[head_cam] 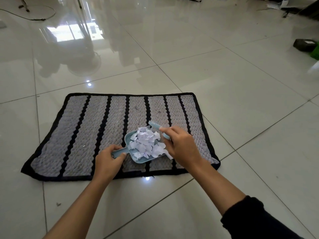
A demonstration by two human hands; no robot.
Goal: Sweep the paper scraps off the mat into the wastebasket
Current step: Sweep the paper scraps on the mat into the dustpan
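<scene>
A grey woven mat [82,131] with black stripes and a black border lies on the tiled floor. On its near right part sits a small light-blue dustpan [140,159] heaped with white paper scraps [146,144]. My left hand [108,161] grips the dustpan's handle. My right hand [181,144] holds a light-blue brush [156,126] at the pan's right side, against the scraps. The brush's bristles are hidden behind my hand. No wastebasket shows in the view.
Glossy white floor tiles [207,75] surround the mat. A dark block [304,44] and a green object [315,52] lie at the far right edge. Cables [34,16] trail at the far left, and clutter lies along the top right.
</scene>
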